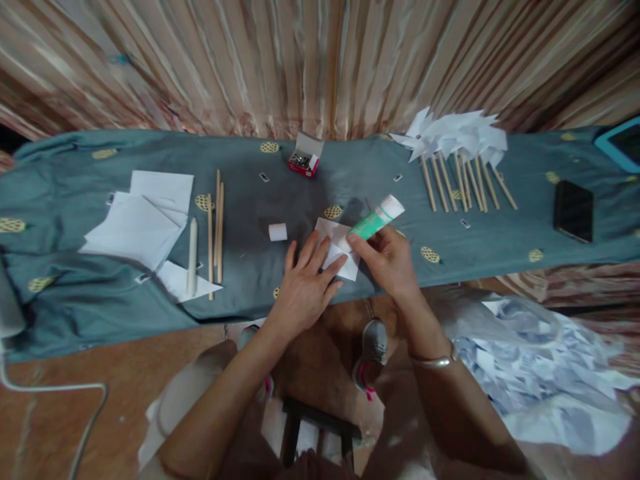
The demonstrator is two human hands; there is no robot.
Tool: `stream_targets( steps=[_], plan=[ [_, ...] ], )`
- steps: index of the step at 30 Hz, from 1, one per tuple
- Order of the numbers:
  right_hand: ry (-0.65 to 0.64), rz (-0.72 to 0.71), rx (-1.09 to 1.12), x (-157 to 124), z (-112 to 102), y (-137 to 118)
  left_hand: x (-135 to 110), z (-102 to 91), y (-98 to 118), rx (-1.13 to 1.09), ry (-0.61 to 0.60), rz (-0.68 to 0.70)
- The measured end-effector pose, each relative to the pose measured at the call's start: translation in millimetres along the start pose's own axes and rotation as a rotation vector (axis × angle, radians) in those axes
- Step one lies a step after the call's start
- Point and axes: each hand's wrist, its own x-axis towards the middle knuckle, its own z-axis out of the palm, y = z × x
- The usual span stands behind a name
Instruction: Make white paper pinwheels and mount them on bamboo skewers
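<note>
My left hand (305, 283) lies flat with fingers spread on a small folded white paper (341, 253) on the grey-green cloth (310, 193). My right hand (387, 260) is closed round a green and white glue tube (377, 218), its tip down at the paper's upper edge. A small white cap or roll (277, 232) lies just left of my left hand.
White paper sheets (143, 220), a white rolled stick (192, 257) and wooden sticks (216, 223) lie at left. A red and white box of pins (304, 160) stands behind. Finished paper pinwheels on sticks (457, 150) lie at right, beside a black phone (573, 210). Paper scraps (530, 363) cover the floor.
</note>
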Motion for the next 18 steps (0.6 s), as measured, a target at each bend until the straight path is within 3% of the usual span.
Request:
stream_targets(
  steps=[8,18],
  plan=[
    [0.031,-0.141,-0.464,-0.1,-1.6,-7.8,0.9,0.1,3.1,-0.018,-0.006,-0.017],
    [0.053,-0.216,-0.578,-0.6,2.6,-4.0,1.0,0.9,3.6,-0.065,0.011,-0.022]
  ],
)
